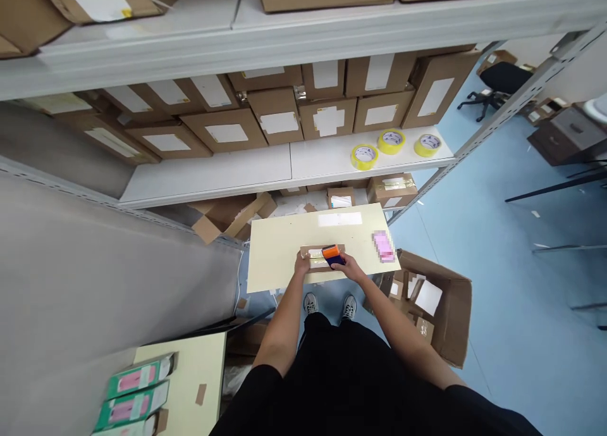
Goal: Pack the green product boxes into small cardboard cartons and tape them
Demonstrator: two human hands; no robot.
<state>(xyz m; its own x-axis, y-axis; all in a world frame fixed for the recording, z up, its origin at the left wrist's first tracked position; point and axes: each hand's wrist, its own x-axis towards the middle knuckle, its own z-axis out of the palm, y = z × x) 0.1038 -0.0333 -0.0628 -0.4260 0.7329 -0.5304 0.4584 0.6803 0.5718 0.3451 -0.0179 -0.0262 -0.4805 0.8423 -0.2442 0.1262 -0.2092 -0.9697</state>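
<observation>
On a cream tabletop (277,252) lies a small flat cardboard box (315,267) with a white label and shiny clear tape along its top. My left hand (302,262) grips the box's left end, fingers closed over its edge. In my right hand (349,266) is an orange and dark blue handheld tool (333,254), its exact kind unclear. It sits over the right part of the box and covers some of the label. Whether the tool touches the box, I cannot tell. Right of the box rests a blurred pink item (384,246).
A white strip (340,219) lies along the tabletop's far edge. Ahead, a shelf (256,170) bears several boxes and three yellow tape rolls (364,156). An open carton (455,316) with small boxes stands at the right. Green-and-pink packages (137,379) lie on another table at lower left.
</observation>
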